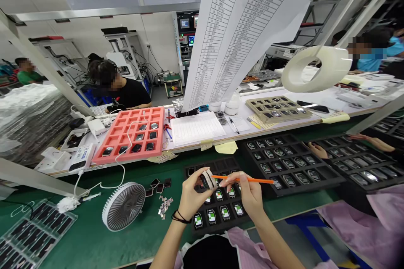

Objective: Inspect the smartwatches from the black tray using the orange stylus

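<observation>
My left hand (193, 193), with a black band on its wrist, grips a small watch case (208, 180) between thumb and fingers. In my right hand (248, 191) is a thin orange stick (260, 180), its left end touching or very near the watch case. Both hands are over a black foam tray (202, 232) holding rows of watch faces, several with lit green and white screens. The fingers hide part of the case and part of the tray. Small silvery pieces (164, 207) and several dark watch parts (159, 188) lie left of my left hand.
A white fan (123, 207) stands on the green table at left, beside a clear tray (38, 235). On the shelf are a pink tray (126, 134) and papers (198, 128). A tape roll (316, 69) hangs at right. Another person's hands (318, 150) reach over black trays (292, 168).
</observation>
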Motion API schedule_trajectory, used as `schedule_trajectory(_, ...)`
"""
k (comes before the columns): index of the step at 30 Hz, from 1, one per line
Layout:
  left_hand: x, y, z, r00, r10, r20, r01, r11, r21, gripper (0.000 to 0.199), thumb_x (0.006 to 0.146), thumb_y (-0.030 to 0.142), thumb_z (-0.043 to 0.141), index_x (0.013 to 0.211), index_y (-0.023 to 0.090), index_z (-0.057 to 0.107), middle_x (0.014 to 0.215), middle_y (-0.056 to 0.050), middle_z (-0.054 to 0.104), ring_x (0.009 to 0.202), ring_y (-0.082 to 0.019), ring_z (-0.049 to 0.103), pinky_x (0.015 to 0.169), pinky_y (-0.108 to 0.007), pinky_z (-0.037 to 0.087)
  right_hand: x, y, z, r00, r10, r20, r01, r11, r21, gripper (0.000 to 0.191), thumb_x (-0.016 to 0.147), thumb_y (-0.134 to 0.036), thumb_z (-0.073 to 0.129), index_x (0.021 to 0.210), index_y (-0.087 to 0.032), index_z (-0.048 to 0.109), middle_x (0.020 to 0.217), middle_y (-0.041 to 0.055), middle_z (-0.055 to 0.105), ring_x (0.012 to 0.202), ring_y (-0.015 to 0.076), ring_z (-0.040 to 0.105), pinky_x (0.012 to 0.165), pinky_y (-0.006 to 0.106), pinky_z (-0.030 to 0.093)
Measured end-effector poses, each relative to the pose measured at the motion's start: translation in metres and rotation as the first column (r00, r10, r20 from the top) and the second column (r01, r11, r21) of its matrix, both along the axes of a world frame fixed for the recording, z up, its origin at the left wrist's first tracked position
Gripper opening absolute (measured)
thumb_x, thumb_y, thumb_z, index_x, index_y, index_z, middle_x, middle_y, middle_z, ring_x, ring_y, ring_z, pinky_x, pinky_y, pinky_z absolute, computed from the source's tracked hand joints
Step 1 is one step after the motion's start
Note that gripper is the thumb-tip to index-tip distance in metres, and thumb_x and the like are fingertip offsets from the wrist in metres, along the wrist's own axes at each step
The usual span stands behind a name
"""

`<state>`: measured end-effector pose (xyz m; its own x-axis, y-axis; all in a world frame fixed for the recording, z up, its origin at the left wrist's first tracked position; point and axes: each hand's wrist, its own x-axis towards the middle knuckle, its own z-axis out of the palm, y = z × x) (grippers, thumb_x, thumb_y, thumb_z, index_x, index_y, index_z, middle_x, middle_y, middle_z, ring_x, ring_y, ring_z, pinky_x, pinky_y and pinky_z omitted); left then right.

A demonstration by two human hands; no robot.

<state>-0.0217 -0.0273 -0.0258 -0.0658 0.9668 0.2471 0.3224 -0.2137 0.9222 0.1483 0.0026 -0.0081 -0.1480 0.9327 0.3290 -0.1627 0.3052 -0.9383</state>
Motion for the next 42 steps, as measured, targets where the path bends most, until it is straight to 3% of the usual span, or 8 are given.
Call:
schedule_trajectory(6, 0.000, 0.000, -0.001, 0.999, 0.024, -0.028, -0.023, 0.999, 0.031, 0.046, 0.072, 0.020, 0.071, 0.117, 0.019, 0.060, 0.116, -0.010, 0.067, 0.096, -0.025, 0.068, 0.077, -0.034, 0.058, -0.003, 0.001, 0.004, 0.999, -0.027, -0.048, 0.028, 1.000, 0.015, 0.044, 0.095, -0.049, 0.041, 0.072, -0.019, 0.065, 0.061, 0.0068, 0.070, 0.051, 0.0186, 0.062, 0.046, 0.031, 0.050)
schedule_trajectory(10, -0.001, 0.001, -0.003, 0.999, 0.030, -0.012, -0.029, 0.998, 0.059, 0.046, 0.072, 0.018, 0.070, 0.117, 0.019, 0.060, 0.116, -0.010, 0.068, 0.096, -0.024, 0.068, 0.076, -0.032, 0.058, -0.004, 0.001, 0.004, 0.999, -0.024, -0.033, 0.027, 0.995, 0.096, 0.041, 0.097, -0.041, 0.040, 0.074, -0.018, 0.066, 0.063, 0.0060, 0.070, 0.051, 0.0163, 0.061, 0.046, 0.028, 0.049)
schedule_trajectory(25, -0.003, 0.001, -0.012, 0.994, 0.100, -0.034, -0.094, 0.984, 0.151, 0.048, 0.070, 0.018, 0.071, 0.117, 0.018, 0.061, 0.112, -0.009, 0.070, 0.092, -0.023, 0.069, 0.076, -0.031, 0.059, -0.009, -0.002, 0.008, 0.963, -0.100, 0.252, 0.010, 0.942, 0.334, 0.036, 0.098, -0.022, 0.035, 0.079, -0.021, 0.066, 0.070, 0.0040, 0.064, 0.059, 0.0147, 0.054, 0.055, 0.028, 0.043)
schedule_trajectory(31, 0.000, 0.001, -0.009, 0.994, 0.074, -0.077, -0.061, 0.986, 0.158, 0.049, 0.069, 0.013, 0.071, 0.116, 0.019, 0.062, 0.111, -0.008, 0.070, 0.091, -0.022, 0.069, 0.074, -0.030, 0.058, -0.009, 0.002, 0.003, 0.967, -0.050, 0.250, -0.026, 0.956, 0.293, 0.035, 0.097, -0.021, 0.036, 0.081, -0.021, 0.067, 0.065, 0.0012, 0.056, 0.062, 0.0152, 0.056, 0.061, 0.029, 0.045)
schedule_trajectory(35, 0.001, 0.001, -0.006, 0.994, 0.073, -0.076, -0.061, 0.986, 0.155, 0.045, 0.071, 0.015, 0.071, 0.115, 0.019, 0.062, 0.110, -0.008, 0.070, 0.089, -0.021, 0.069, 0.074, -0.030, 0.058, -0.010, 0.001, 0.005, 0.976, 0.031, 0.215, -0.090, 0.960, 0.267, 0.034, 0.097, -0.021, 0.037, 0.083, -0.022, 0.067, 0.070, 0.0013, 0.058, 0.059, 0.0135, 0.054, 0.059, 0.027, 0.044)
schedule_trajectory(42, 0.002, -0.001, -0.006, 0.992, 0.076, -0.096, -0.062, 0.987, 0.148, 0.051, 0.065, 0.006, 0.065, 0.115, 0.019, 0.063, 0.111, -0.008, 0.070, 0.091, -0.021, 0.069, 0.075, -0.030, 0.058, -0.015, 0.000, 0.008, 0.975, 0.055, 0.213, -0.108, 0.964, 0.244, 0.034, 0.097, -0.022, 0.038, 0.081, -0.022, 0.067, 0.071, 0.0014, 0.060, 0.056, 0.0120, 0.054, 0.055, 0.025, 0.044)
